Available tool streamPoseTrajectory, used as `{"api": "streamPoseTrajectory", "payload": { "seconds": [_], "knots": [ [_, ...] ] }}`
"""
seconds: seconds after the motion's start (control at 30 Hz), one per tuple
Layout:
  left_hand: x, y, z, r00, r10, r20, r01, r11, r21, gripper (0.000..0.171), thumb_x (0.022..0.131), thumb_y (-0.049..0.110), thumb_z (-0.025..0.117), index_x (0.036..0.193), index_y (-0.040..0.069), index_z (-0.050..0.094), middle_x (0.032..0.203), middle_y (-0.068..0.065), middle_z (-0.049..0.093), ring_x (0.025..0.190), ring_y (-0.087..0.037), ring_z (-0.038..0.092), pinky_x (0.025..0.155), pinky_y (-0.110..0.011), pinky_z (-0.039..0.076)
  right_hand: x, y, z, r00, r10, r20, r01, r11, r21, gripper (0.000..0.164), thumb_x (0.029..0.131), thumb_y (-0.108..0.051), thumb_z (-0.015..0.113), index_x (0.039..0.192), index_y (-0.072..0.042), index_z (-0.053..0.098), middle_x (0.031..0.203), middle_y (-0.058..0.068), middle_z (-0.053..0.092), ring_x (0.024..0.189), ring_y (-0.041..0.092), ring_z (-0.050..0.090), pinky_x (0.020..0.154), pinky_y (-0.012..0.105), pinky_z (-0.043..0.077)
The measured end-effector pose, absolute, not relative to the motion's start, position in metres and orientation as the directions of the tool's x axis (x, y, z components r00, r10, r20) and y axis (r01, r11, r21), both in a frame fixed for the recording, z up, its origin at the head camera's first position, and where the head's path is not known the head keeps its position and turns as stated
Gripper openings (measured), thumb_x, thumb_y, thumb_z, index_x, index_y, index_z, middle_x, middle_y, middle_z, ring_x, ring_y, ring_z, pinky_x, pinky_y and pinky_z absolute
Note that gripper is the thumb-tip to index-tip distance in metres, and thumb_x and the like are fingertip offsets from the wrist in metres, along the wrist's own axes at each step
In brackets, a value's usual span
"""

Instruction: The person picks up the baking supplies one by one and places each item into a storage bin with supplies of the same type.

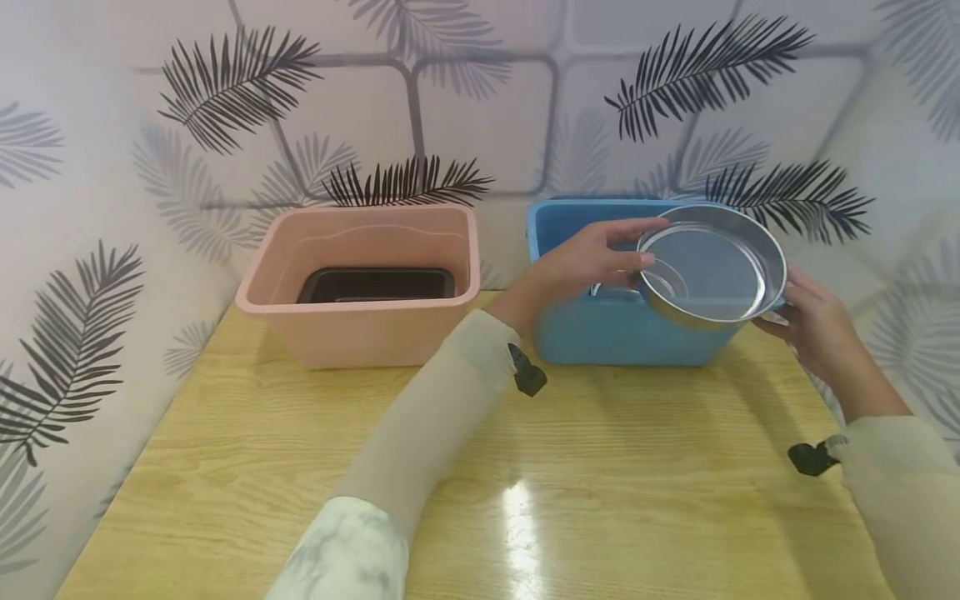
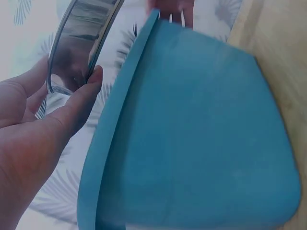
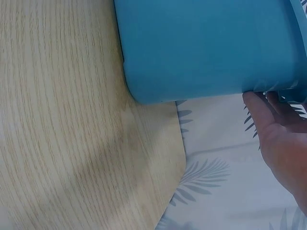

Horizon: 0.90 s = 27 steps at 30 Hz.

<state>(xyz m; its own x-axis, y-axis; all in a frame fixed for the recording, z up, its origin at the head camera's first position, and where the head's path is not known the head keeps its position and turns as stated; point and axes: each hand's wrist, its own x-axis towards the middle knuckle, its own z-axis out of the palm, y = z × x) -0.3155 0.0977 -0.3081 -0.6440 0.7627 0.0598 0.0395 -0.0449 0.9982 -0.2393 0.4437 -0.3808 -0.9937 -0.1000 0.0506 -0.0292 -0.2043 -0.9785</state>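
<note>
My left hand [image 1: 581, 258] pinches the rim of a round, shallow metal cake pan [image 1: 705, 267], thumb on one side and fingers on the other. The pan is tilted above the right part of a blue plastic bin [image 1: 630, 333]. In the left wrist view, the shiny side wall of the pan [image 2: 79, 43] shows between thumb and fingers. My right hand [image 1: 817, 329] grips the bin's right end at the rim. The right wrist view has that hand [image 3: 288, 143] with its fingers under the rim. Most of the bin's inside is hidden; a shiny edge shows there.
To the left stands a pink plastic bin [image 1: 367, 333] with a black rectangular pan [image 1: 382, 283] inside. Both bins sit at the back of a wooden table [image 1: 600, 467], against a wall [image 1: 480, 117] with a leaf pattern.
</note>
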Motion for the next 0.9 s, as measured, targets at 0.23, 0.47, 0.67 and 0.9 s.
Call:
{"api": "streamPoseTrajectory", "payload": {
  "seconds": [0.23, 0.47, 0.67, 0.9],
  "knots": [
    [-0.354, 0.091, -0.307, -0.684, 0.728, 0.047, 0.075, 0.007, 0.997, 0.059, 0.099, 0.011, 0.064, 0.154, 0.021, 0.044, 0.162, 0.004, 0.035, 0.151, -0.013, 0.029, 0.107, -0.037, 0.051, -0.240, 0.445, -0.377, -0.995, -0.098, -0.028, 0.043, -0.154, -0.987, 0.063, 0.110, -0.023, 0.042, 0.163, -0.025, 0.009, 0.169, -0.007, 0.014, 0.152, 0.015, 0.021, 0.090, 0.024, 0.057],
    [-0.377, 0.095, -0.316, -0.685, 0.728, -0.005, 0.038, 0.042, 0.998, 0.059, 0.100, 0.004, 0.061, 0.155, 0.016, 0.042, 0.165, -0.005, 0.029, 0.152, -0.021, 0.029, 0.114, -0.046, 0.044, -0.241, 0.444, -0.375, -0.996, -0.031, -0.088, 0.090, -0.070, -0.994, 0.064, 0.109, -0.030, 0.045, 0.163, -0.030, 0.011, 0.171, -0.004, 0.002, 0.155, 0.032, 0.000, 0.098, 0.028, 0.049],
    [-0.390, 0.103, -0.323, -0.681, 0.728, -0.077, 0.010, 0.114, 0.993, 0.058, 0.099, -0.001, 0.059, 0.154, 0.013, 0.044, 0.165, -0.006, 0.030, 0.153, -0.021, 0.026, 0.114, -0.049, 0.044, -0.241, 0.444, -0.376, -0.996, -0.031, -0.086, 0.087, -0.021, -0.996, 0.064, 0.109, -0.033, 0.044, 0.163, -0.032, 0.010, 0.171, -0.004, 0.003, 0.155, 0.035, 0.001, 0.110, 0.044, 0.028],
    [-0.398, 0.115, -0.331, -0.669, 0.723, -0.174, -0.005, 0.230, 0.973, 0.059, 0.099, -0.002, 0.058, 0.154, 0.015, 0.044, 0.166, -0.008, 0.027, 0.154, -0.021, 0.023, 0.114, -0.047, 0.045, -0.241, 0.444, -0.374, -0.996, -0.037, -0.078, 0.079, -0.030, -0.996, 0.064, 0.109, -0.030, 0.043, 0.163, -0.030, 0.008, 0.171, -0.002, 0.001, 0.155, 0.035, 0.000, 0.110, 0.047, 0.022]
  ]
}}
